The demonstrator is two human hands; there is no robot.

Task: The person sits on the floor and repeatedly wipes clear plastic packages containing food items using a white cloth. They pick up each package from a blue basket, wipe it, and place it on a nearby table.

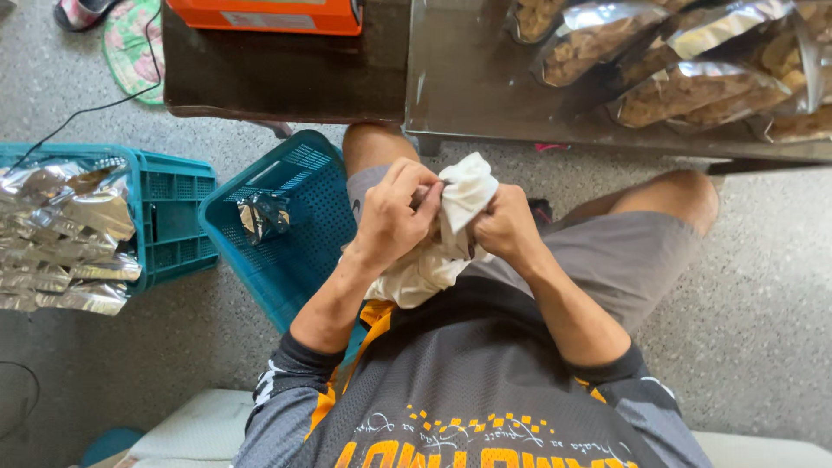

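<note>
both closed on the white cloth (446,234) bunched over the lap: left hand (394,217) pinching its upper fold, right hand (504,227) gripping just beside. best worked in small pulls, kept clear of the teal basket (286,251) left of the left hand.

Between the left hand (392,217) and right hand (503,227) is a soft, matt, creased white cloth (451,225). Just left of the left hand sits a teal plastic basket (295,251) with perforated walls, holding a crinkled, glossy foil pouch (263,215). Beyond the hands, shiny foil-and-clear-film snack bags (685,91) lie on a smooth, reflective metal tabletop (468,87), over a rough speckled floor (763,303).
</note>
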